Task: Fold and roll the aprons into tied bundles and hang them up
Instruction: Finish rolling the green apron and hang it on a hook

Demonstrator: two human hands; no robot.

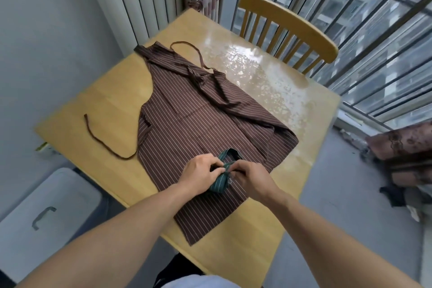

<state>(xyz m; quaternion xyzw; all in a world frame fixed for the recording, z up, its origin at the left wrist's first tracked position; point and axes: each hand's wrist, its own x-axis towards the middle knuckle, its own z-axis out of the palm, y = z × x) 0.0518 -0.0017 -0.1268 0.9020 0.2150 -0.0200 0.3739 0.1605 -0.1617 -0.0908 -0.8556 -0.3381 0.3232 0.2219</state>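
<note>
Hands (228,174) pinch green bundle (219,183) atop brown apron (198,119).

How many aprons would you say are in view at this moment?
2. A brown striped apron lies spread flat on the table. A green striped apron, rolled into a small bundle, sits on top of it, gripped by the left hand and right hand.

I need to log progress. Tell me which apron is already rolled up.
The green striped apron, a small bundle gripped by both hands. The brown striped apron lies spread flat on the table.
</note>
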